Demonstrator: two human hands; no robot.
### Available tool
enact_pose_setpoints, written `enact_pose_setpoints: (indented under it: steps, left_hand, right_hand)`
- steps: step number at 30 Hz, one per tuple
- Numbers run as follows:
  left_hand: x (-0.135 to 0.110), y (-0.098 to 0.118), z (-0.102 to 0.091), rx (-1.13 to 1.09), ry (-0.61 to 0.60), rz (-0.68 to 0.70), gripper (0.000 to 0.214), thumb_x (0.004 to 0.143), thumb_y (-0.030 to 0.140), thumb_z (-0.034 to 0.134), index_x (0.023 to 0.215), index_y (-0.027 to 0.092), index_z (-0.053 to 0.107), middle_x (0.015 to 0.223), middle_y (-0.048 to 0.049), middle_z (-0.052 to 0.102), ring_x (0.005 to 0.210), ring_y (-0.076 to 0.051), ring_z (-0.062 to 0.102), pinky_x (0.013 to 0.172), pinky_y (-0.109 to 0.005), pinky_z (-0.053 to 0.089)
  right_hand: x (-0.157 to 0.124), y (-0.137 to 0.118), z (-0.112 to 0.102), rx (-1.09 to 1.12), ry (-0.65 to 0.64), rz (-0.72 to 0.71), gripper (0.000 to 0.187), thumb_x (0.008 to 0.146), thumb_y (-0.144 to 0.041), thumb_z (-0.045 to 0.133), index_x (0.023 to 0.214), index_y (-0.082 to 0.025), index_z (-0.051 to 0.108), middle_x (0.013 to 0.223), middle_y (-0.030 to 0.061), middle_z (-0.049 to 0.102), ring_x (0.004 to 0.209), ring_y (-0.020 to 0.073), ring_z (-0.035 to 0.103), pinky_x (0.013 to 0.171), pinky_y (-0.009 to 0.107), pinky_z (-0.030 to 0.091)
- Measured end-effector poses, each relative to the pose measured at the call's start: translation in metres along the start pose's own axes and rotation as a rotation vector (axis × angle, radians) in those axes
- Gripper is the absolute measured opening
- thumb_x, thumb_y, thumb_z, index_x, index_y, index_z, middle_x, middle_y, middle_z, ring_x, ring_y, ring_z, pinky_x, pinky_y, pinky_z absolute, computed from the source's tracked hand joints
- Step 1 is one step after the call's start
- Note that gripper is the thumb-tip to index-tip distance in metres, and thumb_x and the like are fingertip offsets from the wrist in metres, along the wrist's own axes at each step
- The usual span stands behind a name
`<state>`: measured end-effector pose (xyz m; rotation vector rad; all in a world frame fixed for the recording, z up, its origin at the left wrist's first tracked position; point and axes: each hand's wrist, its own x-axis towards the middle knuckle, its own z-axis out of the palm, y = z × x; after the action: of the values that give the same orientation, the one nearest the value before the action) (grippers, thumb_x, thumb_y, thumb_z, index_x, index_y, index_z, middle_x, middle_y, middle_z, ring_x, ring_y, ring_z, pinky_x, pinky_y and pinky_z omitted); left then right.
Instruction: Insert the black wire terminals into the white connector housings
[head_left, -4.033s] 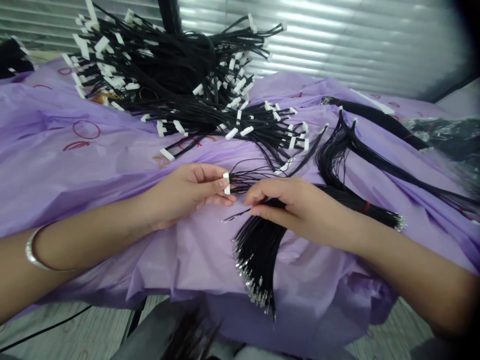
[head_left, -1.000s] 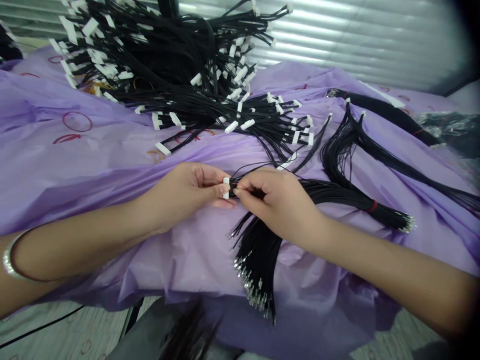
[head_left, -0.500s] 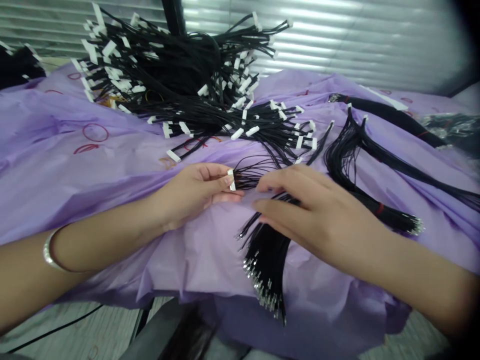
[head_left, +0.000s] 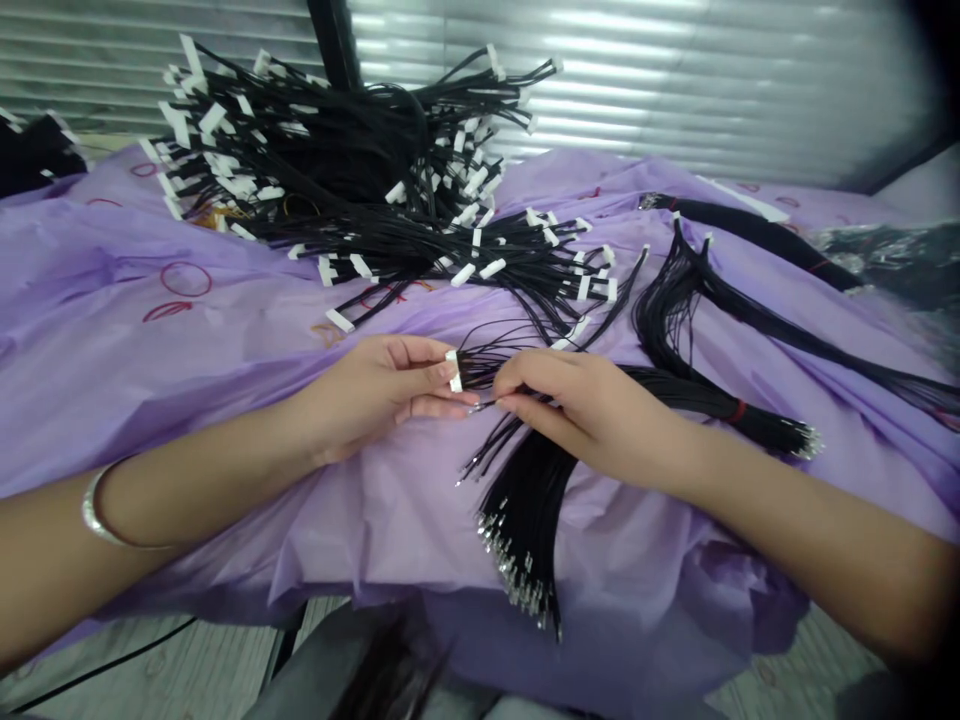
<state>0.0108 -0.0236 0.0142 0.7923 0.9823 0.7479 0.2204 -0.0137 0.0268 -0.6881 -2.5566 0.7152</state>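
Note:
My left hand (head_left: 375, 390) pinches a small white connector (head_left: 453, 370) with several thin black wires running out of it to the right. My right hand (head_left: 592, 410) is closed in a pinch on a single black wire (head_left: 486, 403), its tip just right of the connector. Under my right hand lies a bundle of loose black wires (head_left: 525, 500) with metal terminals pointing toward me. Everything rests on a purple plastic sheet (head_left: 150, 350).
A big heap of finished black harnesses with white connectors (head_left: 360, 170) fills the back left. More tied wire bundles (head_left: 750, 415) with a red band lie to the right. The sheet's front edge (head_left: 450, 590) drops off near me. A ribbed shutter (head_left: 675, 90) stands behind.
My right hand, spread over the loose bundle half a second ago, has closed on one wire and brought its tip up to the connector. The left hand stayed still.

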Motion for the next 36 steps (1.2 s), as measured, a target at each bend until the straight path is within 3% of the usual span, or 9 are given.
enact_pose_setpoints:
  steps: [9, 15, 21, 25, 36]
  left_hand:
    - [-0.002, 0.0, -0.001, 0.048, -0.005, -0.009, 0.007, 0.079, 0.015, 0.064, 0.073, 0.011, 0.063, 0.073, -0.0024, 0.068, 0.071, -0.011, 0.066, 0.067, -0.019, 0.054]
    - [-0.001, -0.001, -0.002, 0.045, -0.017, 0.01, 0.009, 0.079, 0.016, 0.066, 0.072, 0.012, 0.063, 0.069, -0.0004, 0.065, 0.075, -0.013, 0.068, 0.065, -0.017, 0.055]
    - [-0.001, -0.003, -0.003, 0.098, -0.039, 0.023, 0.009, 0.078, 0.018, 0.067, 0.081, 0.011, 0.065, 0.08, -0.0046, 0.07, 0.077, -0.014, 0.068, 0.065, -0.018, 0.055]
    - [-0.002, -0.004, -0.003, 0.143, -0.07, 0.034, 0.012, 0.079, 0.021, 0.067, 0.086, 0.011, 0.065, 0.084, -0.006, 0.071, 0.079, -0.013, 0.068, 0.067, -0.018, 0.055]
    - [-0.003, -0.006, -0.003, 0.257, -0.048, 0.058, 0.012, 0.078, 0.023, 0.067, 0.086, 0.014, 0.068, 0.082, -0.0035, 0.071, 0.078, -0.014, 0.068, 0.064, -0.017, 0.055]
  right_hand:
    - [0.0, 0.002, 0.006, 0.007, 0.093, 0.066, 0.006, 0.086, -0.01, 0.056, 0.089, -0.015, 0.056, 0.084, 0.0009, 0.062, 0.074, 0.0105, 0.056, 0.069, 0.021, 0.042]
    - [0.001, 0.004, 0.004, 0.11, 0.091, -0.034, 0.007, 0.088, -0.012, 0.052, 0.088, -0.015, 0.059, 0.087, 0.0035, 0.062, 0.081, 0.0118, 0.056, 0.076, 0.024, 0.044]
    - [0.0, 0.003, 0.008, -0.013, 0.185, 0.135, 0.007, 0.086, -0.013, 0.054, 0.079, -0.013, 0.056, 0.069, -0.002, 0.055, 0.06, 0.0075, 0.047, 0.058, 0.019, 0.036]
    - [0.002, 0.0, 0.012, 0.004, 0.232, 0.114, 0.008, 0.079, -0.006, 0.058, 0.074, -0.013, 0.058, 0.066, -0.0028, 0.054, 0.06, 0.007, 0.047, 0.058, 0.018, 0.035]
    - [0.006, -0.004, 0.016, 0.033, 0.219, 0.285, 0.011, 0.077, -0.007, 0.058, 0.068, -0.013, 0.06, 0.063, -0.0027, 0.055, 0.058, 0.0074, 0.047, 0.057, 0.019, 0.034]
